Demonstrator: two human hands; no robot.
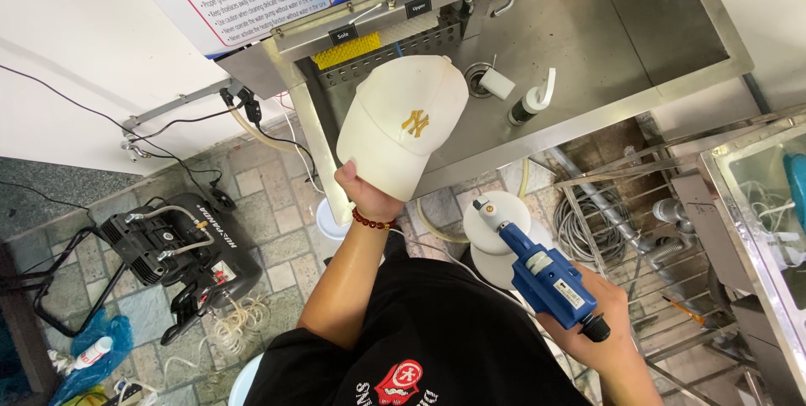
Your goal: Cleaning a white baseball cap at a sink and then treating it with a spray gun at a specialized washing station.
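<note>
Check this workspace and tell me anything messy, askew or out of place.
Loose cords lie tangled on the tiled floor beside the black compressor, and a spray bottle lies tipped over in the steel sink. The white cap itself shows no visible damage.

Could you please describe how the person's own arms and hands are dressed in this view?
Both arms are bare below short black sleeves of a black T-shirt with a red and white emblem on the chest. The left hand has a bracelet of dark red beads around the wrist. The right hand wears no glove, and no ring or watch shows.
</note>
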